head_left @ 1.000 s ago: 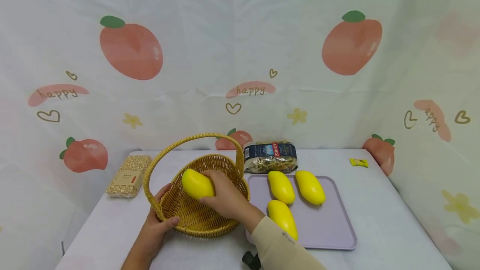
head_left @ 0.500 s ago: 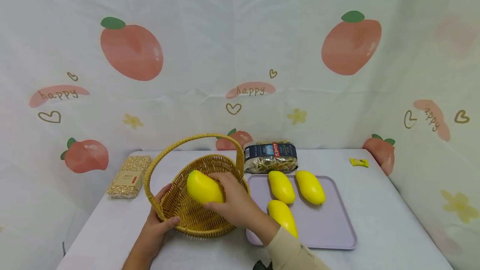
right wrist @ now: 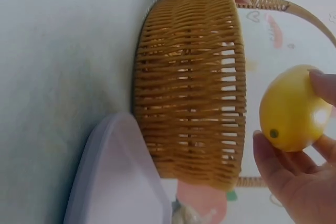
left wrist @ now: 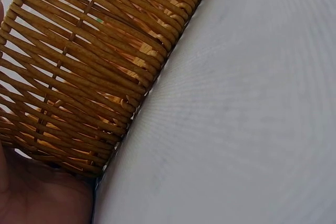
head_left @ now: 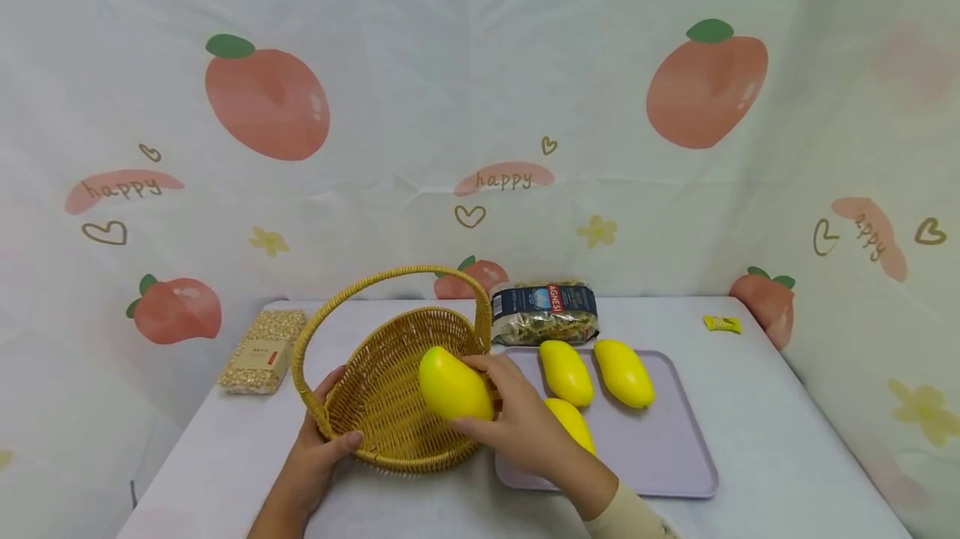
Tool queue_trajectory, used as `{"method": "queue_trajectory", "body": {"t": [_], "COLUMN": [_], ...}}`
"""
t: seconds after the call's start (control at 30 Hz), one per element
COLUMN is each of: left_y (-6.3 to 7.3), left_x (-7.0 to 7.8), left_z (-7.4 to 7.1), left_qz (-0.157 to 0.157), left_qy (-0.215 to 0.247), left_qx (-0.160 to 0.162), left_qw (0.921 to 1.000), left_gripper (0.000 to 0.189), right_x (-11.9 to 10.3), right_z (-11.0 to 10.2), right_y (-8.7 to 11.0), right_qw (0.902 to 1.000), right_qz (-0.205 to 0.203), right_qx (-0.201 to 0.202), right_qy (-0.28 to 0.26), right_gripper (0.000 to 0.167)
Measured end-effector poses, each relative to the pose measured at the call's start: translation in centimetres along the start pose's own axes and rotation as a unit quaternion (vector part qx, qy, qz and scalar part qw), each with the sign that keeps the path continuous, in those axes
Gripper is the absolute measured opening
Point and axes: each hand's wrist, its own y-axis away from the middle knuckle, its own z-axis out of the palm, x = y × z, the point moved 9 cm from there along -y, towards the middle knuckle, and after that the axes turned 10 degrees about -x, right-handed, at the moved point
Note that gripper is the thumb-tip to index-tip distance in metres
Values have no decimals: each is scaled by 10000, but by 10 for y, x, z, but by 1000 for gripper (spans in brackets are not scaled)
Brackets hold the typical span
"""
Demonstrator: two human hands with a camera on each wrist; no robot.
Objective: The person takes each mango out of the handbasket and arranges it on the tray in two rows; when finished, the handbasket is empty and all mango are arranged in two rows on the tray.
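Observation:
A golden wicker basket [head_left: 378,406] with a tall arched handle stands on the white table, its woven bottom showing. My left hand [head_left: 315,451] grips its left rim near the foot of the handle, thumb over the edge. In my right hand [head_left: 525,422] is a yellow mango [head_left: 453,385], pinched between thumb and fingers over the basket's right side. The right wrist view shows this mango [right wrist: 294,103] held apart from the rim. Three more mangoes lie on the lilac tray [head_left: 652,447]; my right forearm partly covers the nearest mango [head_left: 572,422].
Behind the tray lies a bag of Agnesi pasta [head_left: 543,314]. A clear pack of pale grains [head_left: 261,353] is left of the basket. A small yellow wrapped packet [head_left: 722,324] lies at the back right. A printed cloth hangs behind the table.
My right hand has carried the mango rightward from over the basket's middle to its right side. My left hand keeps its grip on the rim, and the basket stays in place.

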Motion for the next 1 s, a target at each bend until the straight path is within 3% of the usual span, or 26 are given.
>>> {"method": "queue_trajectory", "body": {"t": [0.5,0.8,1.0], "left_y": [0,1,0], "left_x": [1,0,1], "left_z": [2,0,1], "left_qz": [-15,-81,-25], "left_qy": [64,39,7], "left_qx": [-19,77,40], "left_qw": [10000,9999,10000], "left_gripper": [98,99,98], "right_x": [13,30,39], "right_z": [-23,-34,-47], "right_y": [39,64,82], "right_qw": [9995,9975,9939], "right_qz": [-7,547,828], "right_qx": [319,409,688], "right_qy": [-31,-186,-240], "right_gripper": [65,68,71]}}
